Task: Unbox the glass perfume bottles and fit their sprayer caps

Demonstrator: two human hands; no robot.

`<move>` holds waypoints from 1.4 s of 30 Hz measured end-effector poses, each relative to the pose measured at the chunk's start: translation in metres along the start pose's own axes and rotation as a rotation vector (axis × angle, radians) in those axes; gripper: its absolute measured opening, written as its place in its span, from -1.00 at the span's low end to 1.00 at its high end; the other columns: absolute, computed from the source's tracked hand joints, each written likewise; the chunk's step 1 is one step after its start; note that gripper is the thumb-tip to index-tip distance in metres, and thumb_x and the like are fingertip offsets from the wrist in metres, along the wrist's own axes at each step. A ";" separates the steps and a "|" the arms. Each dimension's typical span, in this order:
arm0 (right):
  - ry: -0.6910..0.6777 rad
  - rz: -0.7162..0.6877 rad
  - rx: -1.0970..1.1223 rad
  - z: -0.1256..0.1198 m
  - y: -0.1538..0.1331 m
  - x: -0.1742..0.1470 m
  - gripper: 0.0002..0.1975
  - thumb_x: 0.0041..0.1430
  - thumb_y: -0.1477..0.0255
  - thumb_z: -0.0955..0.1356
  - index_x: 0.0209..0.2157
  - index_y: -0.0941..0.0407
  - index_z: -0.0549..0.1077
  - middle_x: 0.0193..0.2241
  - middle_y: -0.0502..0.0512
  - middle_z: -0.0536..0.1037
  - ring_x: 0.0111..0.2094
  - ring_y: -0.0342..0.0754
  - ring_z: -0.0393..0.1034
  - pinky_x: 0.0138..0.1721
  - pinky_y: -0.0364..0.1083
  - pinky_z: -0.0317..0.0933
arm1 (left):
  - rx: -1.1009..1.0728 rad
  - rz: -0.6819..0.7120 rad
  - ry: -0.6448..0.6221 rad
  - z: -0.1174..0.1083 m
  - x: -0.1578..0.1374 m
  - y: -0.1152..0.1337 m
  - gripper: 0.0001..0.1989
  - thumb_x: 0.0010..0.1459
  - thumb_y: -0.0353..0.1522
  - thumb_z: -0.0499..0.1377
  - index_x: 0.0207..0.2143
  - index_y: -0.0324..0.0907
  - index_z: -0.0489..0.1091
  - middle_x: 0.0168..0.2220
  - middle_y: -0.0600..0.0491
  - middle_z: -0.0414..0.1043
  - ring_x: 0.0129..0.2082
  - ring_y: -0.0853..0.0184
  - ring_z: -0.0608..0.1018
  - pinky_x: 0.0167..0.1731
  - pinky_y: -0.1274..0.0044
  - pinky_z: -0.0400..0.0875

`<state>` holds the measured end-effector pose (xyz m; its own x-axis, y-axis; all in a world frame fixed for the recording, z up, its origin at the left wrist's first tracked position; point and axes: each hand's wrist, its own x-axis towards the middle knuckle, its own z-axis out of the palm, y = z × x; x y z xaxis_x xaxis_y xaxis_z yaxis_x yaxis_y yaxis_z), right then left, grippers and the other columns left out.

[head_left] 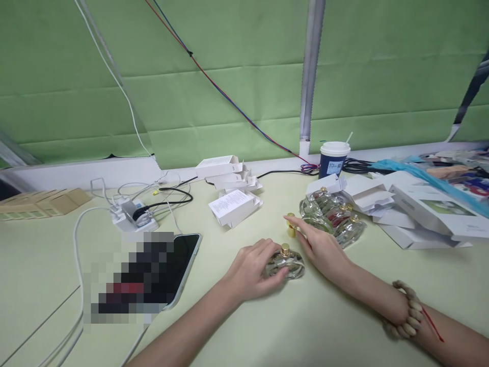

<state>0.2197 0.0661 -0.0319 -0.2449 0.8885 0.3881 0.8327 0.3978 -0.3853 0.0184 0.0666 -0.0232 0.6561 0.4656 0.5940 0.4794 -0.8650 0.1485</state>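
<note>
My left hand (254, 270) is wrapped round a clear glass perfume bottle (293, 270), which stands on the table with a gold top facing up. Just beyond it, shiny gold caps (291, 232) stand on the tabletop. My right hand (319, 244) reaches over beside these caps, its index finger stretched across them and its thumb apart. Whether the fingertip touches a cap, I cannot tell. Behind the right hand lie several similar glass bottles (349, 232) with gold tops, bunched together and partly hidden by that hand.
Small white boxes (233, 206) lie at the back centre, larger white boxes (439, 211) at the right. A lidded blue cup (332, 160) with a straw stands behind the bottles. On the left are a tablet-like device (187, 260), a power strip (132, 216), cables and brown cartons (46, 204).
</note>
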 end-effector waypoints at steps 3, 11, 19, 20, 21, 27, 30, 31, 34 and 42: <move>0.008 -0.025 -0.053 -0.003 -0.002 -0.001 -0.58 0.27 0.47 0.12 0.14 0.03 0.20 0.13 0.06 0.26 -0.07 0.03 0.39 -0.21 0.00 0.35 | -0.004 -0.010 -0.009 0.000 0.000 0.000 -0.83 0.14 -0.27 0.03 -0.32 -0.20 0.21 -0.48 0.11 0.32 -0.52 0.49 0.34 -0.57 0.64 0.13; -0.051 -0.001 0.010 -0.005 -0.003 0.001 -0.69 0.22 0.43 0.21 0.00 0.02 0.33 -0.04 0.04 0.42 -0.39 -0.11 0.44 -0.37 -0.07 0.29 | -0.061 -0.045 -0.027 -0.001 -0.001 0.001 -0.80 0.11 -0.29 0.06 -0.23 -0.20 0.22 -0.44 0.13 0.35 -0.52 0.53 0.35 -0.55 0.66 0.19; 0.151 -0.039 0.241 -0.009 -0.011 0.001 -0.71 0.28 0.36 0.18 0.00 0.02 0.32 -0.17 0.05 0.43 -0.53 -0.23 0.30 -0.42 -0.14 0.24 | -0.036 -0.010 -0.025 -0.002 0.000 0.000 -0.84 0.13 -0.29 0.02 -0.27 -0.20 0.22 -0.47 0.11 0.31 -0.51 0.50 0.34 -0.55 0.64 0.16; 0.219 -0.064 0.311 -0.011 -0.013 0.000 -0.71 0.28 0.36 0.18 0.01 0.03 0.32 -0.18 0.06 0.42 -0.54 -0.24 0.28 -0.45 -0.16 0.23 | -0.038 -0.009 -0.021 -0.003 0.000 0.001 -0.84 0.13 -0.29 0.02 -0.29 -0.20 0.21 -0.48 0.12 0.30 -0.51 0.50 0.33 -0.56 0.64 0.15; 0.276 -0.099 0.383 -0.013 -0.016 -0.001 -0.71 0.27 0.38 0.20 0.01 0.04 0.32 -0.20 0.08 0.42 -0.55 -0.25 0.27 -0.49 -0.18 0.22 | -0.041 -0.010 -0.017 -0.003 0.001 0.001 -0.85 0.14 -0.29 0.02 -0.30 -0.20 0.21 -0.48 0.12 0.30 -0.52 0.50 0.33 -0.56 0.64 0.14; 0.381 -0.354 0.550 -0.016 -0.023 -0.004 -0.75 0.21 0.53 0.26 -0.09 0.06 0.39 -0.22 0.07 0.44 -0.51 -0.28 0.27 -0.57 -0.26 0.17 | -0.036 -0.015 -0.027 -0.001 0.000 0.001 -0.86 0.12 -0.29 0.02 -0.35 -0.20 0.19 -0.52 0.14 0.25 -0.55 0.51 0.28 -0.58 0.64 0.11; 0.228 -0.442 0.532 -0.014 -0.021 -0.005 -0.70 0.21 0.55 0.25 -0.04 0.06 0.39 -0.22 0.07 0.46 -0.35 -0.24 0.35 -0.46 -0.27 0.23 | -0.034 -0.023 -0.022 0.001 0.000 0.000 -0.87 0.10 -0.31 0.03 -0.38 -0.20 0.18 -0.53 0.14 0.25 -0.57 0.52 0.26 -0.60 0.65 0.11; 0.178 -0.459 0.516 -0.013 -0.020 -0.005 -0.69 0.22 0.54 0.25 -0.01 0.06 0.38 -0.22 0.08 0.47 -0.33 -0.23 0.35 -0.42 -0.26 0.24 | -0.043 -0.028 -0.022 0.001 0.000 0.000 -0.87 0.10 -0.31 0.03 -0.38 -0.20 0.18 -0.53 0.14 0.25 -0.58 0.52 0.26 -0.60 0.65 0.12; 0.110 -0.469 0.490 -0.013 -0.019 -0.005 -0.66 0.21 0.51 0.27 0.02 0.06 0.37 -0.22 0.09 0.46 -0.45 -0.27 0.31 -0.48 -0.26 0.21 | -0.077 -0.034 -0.019 0.000 0.001 0.001 -0.87 0.09 -0.33 0.03 -0.32 -0.20 0.22 -0.51 0.14 0.28 -0.57 0.52 0.29 -0.59 0.66 0.14; 0.187 -0.456 0.711 -0.013 -0.028 -0.003 -0.73 0.15 0.57 0.26 -0.14 0.08 0.48 -0.36 0.08 0.46 -0.54 -0.29 0.22 -0.65 -0.29 0.08 | -0.100 -0.092 -0.088 -0.001 0.000 0.002 -0.79 0.12 -0.29 0.02 -0.22 -0.20 0.28 -0.43 0.09 0.36 -0.47 0.48 0.37 -0.52 0.64 0.22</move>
<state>0.2037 0.0497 -0.0114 -0.3415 0.5801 0.7395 0.1496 0.8103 -0.5666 0.0189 0.0647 -0.0225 0.6626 0.5548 0.5031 0.4827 -0.8300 0.2795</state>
